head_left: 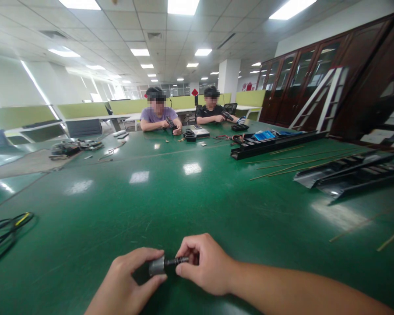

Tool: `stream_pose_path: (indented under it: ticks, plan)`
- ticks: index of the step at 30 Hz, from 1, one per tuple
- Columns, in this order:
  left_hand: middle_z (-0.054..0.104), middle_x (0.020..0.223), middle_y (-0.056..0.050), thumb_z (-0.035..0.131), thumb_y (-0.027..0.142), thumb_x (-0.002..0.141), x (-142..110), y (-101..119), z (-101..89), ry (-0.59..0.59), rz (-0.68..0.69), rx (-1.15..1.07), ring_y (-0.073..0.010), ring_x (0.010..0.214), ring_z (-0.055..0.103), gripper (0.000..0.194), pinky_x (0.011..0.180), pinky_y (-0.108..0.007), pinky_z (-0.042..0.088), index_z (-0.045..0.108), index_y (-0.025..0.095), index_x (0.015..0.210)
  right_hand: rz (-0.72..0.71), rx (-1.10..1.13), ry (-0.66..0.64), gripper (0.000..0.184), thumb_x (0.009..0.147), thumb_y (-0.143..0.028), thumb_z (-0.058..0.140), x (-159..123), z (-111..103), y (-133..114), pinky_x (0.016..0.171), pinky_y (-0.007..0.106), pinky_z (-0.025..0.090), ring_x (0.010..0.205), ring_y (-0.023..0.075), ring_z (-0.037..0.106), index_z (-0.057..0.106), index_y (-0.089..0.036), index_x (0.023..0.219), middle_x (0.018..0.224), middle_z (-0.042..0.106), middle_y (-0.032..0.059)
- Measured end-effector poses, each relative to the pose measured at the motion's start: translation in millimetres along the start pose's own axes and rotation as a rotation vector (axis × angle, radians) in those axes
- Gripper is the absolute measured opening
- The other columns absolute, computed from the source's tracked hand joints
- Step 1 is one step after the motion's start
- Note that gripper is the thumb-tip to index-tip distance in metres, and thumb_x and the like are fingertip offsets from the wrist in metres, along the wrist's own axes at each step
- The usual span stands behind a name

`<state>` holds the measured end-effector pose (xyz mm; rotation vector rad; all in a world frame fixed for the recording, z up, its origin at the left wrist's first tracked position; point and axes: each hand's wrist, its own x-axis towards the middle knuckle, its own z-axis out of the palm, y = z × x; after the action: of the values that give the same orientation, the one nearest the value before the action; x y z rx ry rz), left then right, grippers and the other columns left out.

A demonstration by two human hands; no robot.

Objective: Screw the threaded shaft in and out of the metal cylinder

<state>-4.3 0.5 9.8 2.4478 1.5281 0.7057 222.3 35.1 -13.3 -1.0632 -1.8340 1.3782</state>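
Close to the table's near edge, my left hand (129, 276) grips a short grey metal cylinder (156, 266) between thumb and fingers. A dark, ridged shaft (176, 261) lines up with the cylinder's right end; whether the two are one piece I cannot tell. The thumb and fingers of my right hand (208, 264) are closed around the shaft's right end, which the fingers partly hide. Both hands sit just above the green tabletop (170, 199).
Two people (159, 111) sit across the table with dark tools in hand. Black cables (6, 234) lie at left. To the right are black metal channels (351, 175), thin rods (282, 169) and, farther back, a stepladder (328, 100). Electronic parts (75, 146) lie at far left.
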Motion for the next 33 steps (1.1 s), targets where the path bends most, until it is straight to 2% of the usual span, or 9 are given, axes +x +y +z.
stream_pose_path:
  ticks: [12, 22, 30, 33]
  plan:
    - [0.076, 0.097, 0.0, 0.073, 0.035, 0.08, 0, 1, -0.8, -0.012, 0.001, -0.002, -0.02, 0.088, 0.074, 0.024, 0.08, -0.027, 0.06, 0.073, 0.029, 0.103, -0.003, -0.012, -0.001, 0.014, 0.071, -0.025, 0.073, -1, 0, 0, 0.049, 0.02, 0.033, 0.052, 0.0088, 0.046, 0.068, -0.014, 0.077, 0.058, 0.054, -0.0042]
    - [0.075, 0.098, 0.0, 0.071, 0.031, 0.083, -2, -6, -8.1, -0.014, 0.067, -0.022, -0.018, 0.09, 0.072, 0.022, 0.081, -0.023, 0.059, 0.069, 0.029, 0.105, -0.018, 0.009, 0.04, 0.012, 0.071, -0.023, 0.073, -2, 1, -3, 0.05, 0.02, 0.033, 0.053, 0.0086, 0.046, 0.067, -0.014, 0.076, 0.059, 0.053, -0.0047]
    - [0.074, 0.104, 0.0, 0.07, 0.034, 0.085, -5, -18, -13.3, 0.049, 0.106, 0.036, -0.018, 0.094, 0.072, 0.025, 0.085, -0.021, 0.058, 0.066, 0.029, 0.109, -0.006, 0.045, 0.072, 0.013, 0.072, -0.024, 0.072, 1, 3, 0, 0.048, 0.02, 0.032, 0.052, 0.0083, 0.044, 0.064, -0.014, 0.076, 0.059, 0.052, -0.0049]
    - [0.074, 0.103, 0.0, 0.069, 0.036, 0.085, -4, -24, -15.0, 0.086, 0.073, 0.075, -0.0177, 0.092, 0.073, 0.026, 0.084, -0.021, 0.058, 0.065, 0.029, 0.11, -0.01, 0.058, 0.067, 0.014, 0.071, -0.023, 0.073, 0, 4, -1, 0.049, 0.021, 0.032, 0.052, 0.0084, 0.044, 0.064, -0.014, 0.075, 0.058, 0.052, -0.005]
